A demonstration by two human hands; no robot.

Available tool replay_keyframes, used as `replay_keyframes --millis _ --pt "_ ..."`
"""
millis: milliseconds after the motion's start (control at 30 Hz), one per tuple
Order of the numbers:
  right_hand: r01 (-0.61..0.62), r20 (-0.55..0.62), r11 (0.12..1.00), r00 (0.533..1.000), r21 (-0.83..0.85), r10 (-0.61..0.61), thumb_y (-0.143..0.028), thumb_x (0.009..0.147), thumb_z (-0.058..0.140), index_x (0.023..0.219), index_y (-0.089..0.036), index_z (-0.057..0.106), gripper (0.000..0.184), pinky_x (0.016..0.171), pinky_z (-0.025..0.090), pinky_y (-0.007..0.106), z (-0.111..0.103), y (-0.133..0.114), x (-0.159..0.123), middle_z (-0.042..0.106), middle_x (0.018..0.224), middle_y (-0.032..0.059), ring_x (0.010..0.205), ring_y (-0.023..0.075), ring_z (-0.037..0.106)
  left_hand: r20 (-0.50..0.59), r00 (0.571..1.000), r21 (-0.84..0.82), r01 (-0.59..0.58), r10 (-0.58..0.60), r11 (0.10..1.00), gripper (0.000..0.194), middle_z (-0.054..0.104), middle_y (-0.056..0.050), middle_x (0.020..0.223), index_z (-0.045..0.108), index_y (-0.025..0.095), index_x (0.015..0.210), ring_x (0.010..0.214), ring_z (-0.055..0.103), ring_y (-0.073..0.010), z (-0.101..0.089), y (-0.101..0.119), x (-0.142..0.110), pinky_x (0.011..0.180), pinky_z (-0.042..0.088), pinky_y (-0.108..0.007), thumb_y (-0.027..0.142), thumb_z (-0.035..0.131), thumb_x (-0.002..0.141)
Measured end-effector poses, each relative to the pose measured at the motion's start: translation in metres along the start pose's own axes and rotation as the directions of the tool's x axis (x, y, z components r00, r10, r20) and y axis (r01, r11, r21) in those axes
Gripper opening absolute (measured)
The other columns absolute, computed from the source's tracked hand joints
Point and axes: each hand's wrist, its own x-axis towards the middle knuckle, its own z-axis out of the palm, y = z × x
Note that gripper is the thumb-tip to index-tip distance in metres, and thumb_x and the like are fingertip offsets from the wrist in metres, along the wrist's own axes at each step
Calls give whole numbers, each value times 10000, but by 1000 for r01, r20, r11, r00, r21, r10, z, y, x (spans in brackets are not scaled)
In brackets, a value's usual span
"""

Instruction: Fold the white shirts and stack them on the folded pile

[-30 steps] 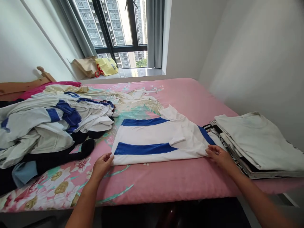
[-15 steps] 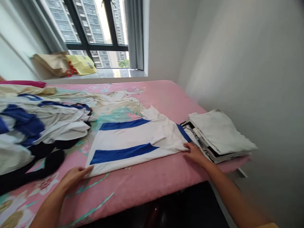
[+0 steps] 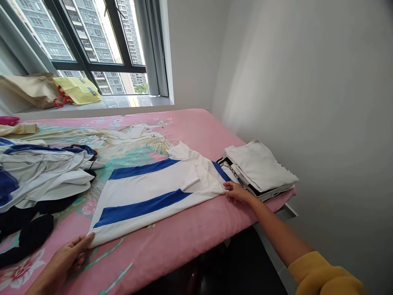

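Two-handed, held the white-and-blue garment (image 3: 147, 184) at opposite ends of its near edge, laid out on the pink floral bed (image 3: 184, 231). At the hem, pinched the near corner between thumb and fingers of the left hand (image 3: 66, 256). At the other end, close by a blue band, closed the fingers of the right hand (image 3: 239, 192) on the cloth, with some fingertips hidden from view. Looked, by judgement, like a step of squaring up that near edge, with a sleeve-like flap lying over the body of the cloth and small creases near the right hand.

From such a hold, called for a firm pinch at both corners, a light and even pull between them, and care not to drag the flap askew. Called also for some heed at the right, just beside the folded stack (image 3: 260, 168), for fear of nudging its layers. Across the bed to the left, well apart from the right hand, saw a loose heap of clothes (image 3: 55, 174) with dark pieces (image 3: 33, 237) at its near side.
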Motion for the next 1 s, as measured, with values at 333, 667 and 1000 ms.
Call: replay_keyframes --millis 333,667,1000 --pt "113 30 981 992 157 -119 -317 762 514 978 -199 503 247 430 381 154 -4 6 -6 639 827 15 665 127 616 90 993 -105 84 -75 991 634 480 62 449 550 206 751 424 387 -78 2 -6 7 380 301 -168 662 763 366" --pt "231 -96 971 970 54 -225 -100 649 504 1210 -200 473 571 739 495 270 7 24 3 584 1166 75 900 157 611 40 998 -118 48 -44 992 555 522 59 544 567 224 769 495 504 -112 0 -11 7 417 427 -198 582 786 405" --pt "389 -279 842 818 -374 -502 -84 777 402 1255 -200 463 496 829 458 295 3 29 -8 623 1010 44 882 163 595 25 1000 -103 -12 15 995 528 516 64 531 549 205 771 479 489 -99 5 -14 4 409 380 -178 545 771 432"
